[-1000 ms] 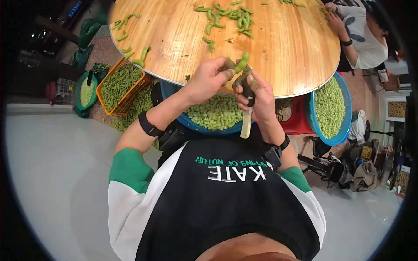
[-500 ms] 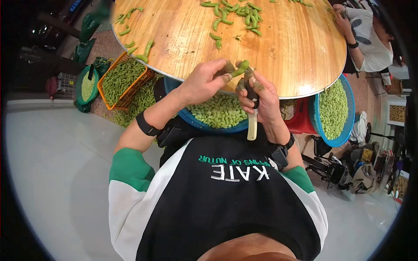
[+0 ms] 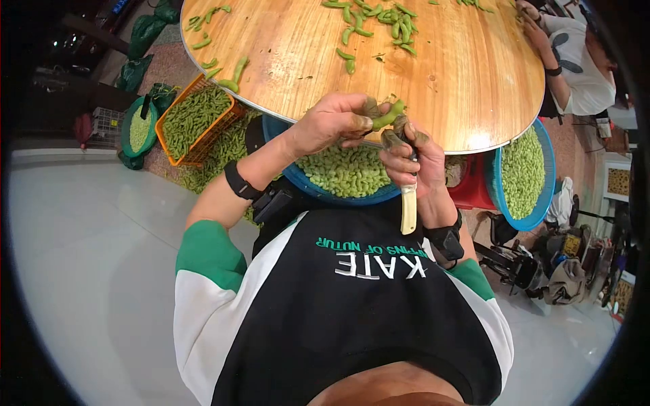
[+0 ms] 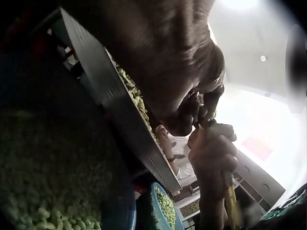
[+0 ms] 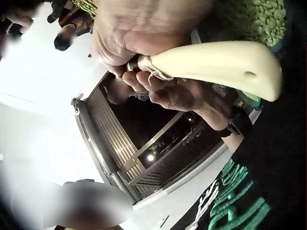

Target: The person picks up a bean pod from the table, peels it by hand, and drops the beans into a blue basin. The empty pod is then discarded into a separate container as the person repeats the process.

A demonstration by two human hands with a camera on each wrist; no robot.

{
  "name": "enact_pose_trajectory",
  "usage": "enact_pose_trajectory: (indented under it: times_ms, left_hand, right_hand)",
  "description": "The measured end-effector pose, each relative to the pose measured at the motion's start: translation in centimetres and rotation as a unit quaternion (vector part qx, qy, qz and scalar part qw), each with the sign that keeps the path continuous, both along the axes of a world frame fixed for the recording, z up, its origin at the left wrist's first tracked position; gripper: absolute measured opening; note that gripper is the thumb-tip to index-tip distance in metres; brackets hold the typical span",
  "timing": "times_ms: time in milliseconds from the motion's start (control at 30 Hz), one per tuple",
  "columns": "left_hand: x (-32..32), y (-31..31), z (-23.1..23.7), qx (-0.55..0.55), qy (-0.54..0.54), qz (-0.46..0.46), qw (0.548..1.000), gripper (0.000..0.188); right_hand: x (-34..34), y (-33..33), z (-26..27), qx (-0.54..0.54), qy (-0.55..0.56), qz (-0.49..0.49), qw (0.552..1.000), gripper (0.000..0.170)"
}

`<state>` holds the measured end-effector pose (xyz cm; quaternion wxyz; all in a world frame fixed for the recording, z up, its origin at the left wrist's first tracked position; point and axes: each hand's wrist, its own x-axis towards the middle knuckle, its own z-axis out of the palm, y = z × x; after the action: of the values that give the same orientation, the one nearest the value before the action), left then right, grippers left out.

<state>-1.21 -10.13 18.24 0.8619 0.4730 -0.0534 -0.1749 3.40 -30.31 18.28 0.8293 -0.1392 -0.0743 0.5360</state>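
The left hand (image 3: 333, 124) pinches a green bean pod (image 3: 387, 118) between thumb and fingers, just over the near edge of the round table. Close beside it, the right hand (image 3: 420, 157) grips a tool with a cream handle (image 3: 409, 210) that points down toward the shirt; its working end is hidden by the fingers. The right fingertips are at the pod's far end. In the right wrist view the pale handle (image 5: 220, 64) sticks out from the curled right hand (image 5: 148, 33). Below both hands is a blue basket of shelled beans (image 3: 349, 170).
Loose pods (image 3: 399, 24) lie on the wooden table (image 3: 291, 68). An orange crate of pods (image 3: 196, 122) and a green basin (image 3: 138, 130) stand at left. Another blue basket (image 3: 552, 169) and a red stool (image 3: 470, 181) are at right. A person in white (image 3: 572, 61) sits at the table's right.
In the head view, both hands and the table have shifted right. The pod now lies lower and flatter between the hands, which keep their holds.
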Motion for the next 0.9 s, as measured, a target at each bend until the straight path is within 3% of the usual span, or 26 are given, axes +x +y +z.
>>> enact_pose_trajectory:
  times_ms: [67,200,267,300,333,400,467,533,567,633,667,700,733,767,800,867,900]
  left_hand:
    - [-0.1,-0.7,0.9,0.268,-0.152,0.098,0.946,0.017]
    - [-0.6,-2.0,-0.2,0.335,-0.228,0.187,0.895,0.017]
    - [-0.7,-1.9,0.9,0.225,-0.13,0.163,0.952,0.014]
    - [-0.4,-1.0,0.4,0.144,-0.061,0.1,0.983,0.014]
    - [-0.3,-0.8,0.3,0.144,-0.06,0.1,0.983,0.014]
    - [-0.4,-0.7,0.2,-0.052,0.001,0.029,0.998,0.019]
    - [-0.5,-1.5,1.0,-0.077,0.029,0.056,0.995,0.024]
    - [-0.5,-1.7,0.7,-0.172,0.058,0.028,0.983,0.024]
    - [-0.5,-1.6,0.7,-0.173,0.059,0.028,0.983,0.024]
    - [-0.3,-1.2,0.7,-0.022,0.026,0.035,0.999,0.02]
    - [-0.1,-1.2,0.4,-0.023,0.029,0.033,0.999,0.02]
    - [0.1,-1.2,0.0,0.218,-0.182,0.137,0.949,0.019]
    - [0.3,-1.3,0.5,0.434,-0.377,0.225,0.786,0.017]
    - [-0.3,-1.7,1.4,0.474,-0.404,0.249,0.742,0.017]
    - [-0.6,-1.8,1.8,0.473,-0.403,0.248,0.744,0.017]
    - [-1.0,-1.5,2.3,0.56,-0.446,0.248,0.653,0.013]
    - [-1.1,-1.4,2.2,0.561,-0.446,0.247,0.652,0.013]
  right_hand:
    - [0.0,0.3,0.4,-0.042,0.021,-0.043,0.998,0.034]
    - [-0.6,0.6,0.5,-0.091,-0.01,-0.074,0.993,0.039]
    - [-0.7,0.5,0.5,-0.067,-0.016,-0.058,0.996,0.037]
    - [-0.8,0.4,0.5,-0.044,-0.021,-0.041,0.998,0.036]
    - [-0.9,0.3,0.7,-0.044,-0.02,-0.041,0.998,0.036]
    - [-1.2,0.2,1.3,-0.028,0.002,-0.022,0.999,0.03]
    - [-0.9,0.1,1.3,-0.016,-0.005,-0.008,1.0,0.027]
    - [-0.8,0.0,1.0,0.014,0.005,0.025,1.0,0.029]
    - [-0.8,-0.1,0.9,0.013,0.006,0.025,1.0,0.029]
    - [-1.0,-0.2,0.5,-0.019,0.048,-0.035,0.998,0.028]
    - [-0.9,-0.2,0.4,-0.02,0.051,-0.037,0.998,0.028]
    - [-0.9,-0.2,0.2,-0.037,0.076,-0.036,0.996,0.028]
    - [-0.7,-0.2,0.2,-0.053,0.097,-0.034,0.993,0.028]
    - [-0.6,-0.2,0.1,-0.052,0.096,-0.035,0.993,0.028]
    - [-0.7,-0.3,0.0,-0.043,0.094,-0.027,0.994,0.029]
    - [-0.9,-0.3,-0.3,-0.023,0.087,-0.009,0.996,0.031]
    - [-1.0,-0.3,-0.2,-0.022,0.088,-0.009,0.996,0.031]
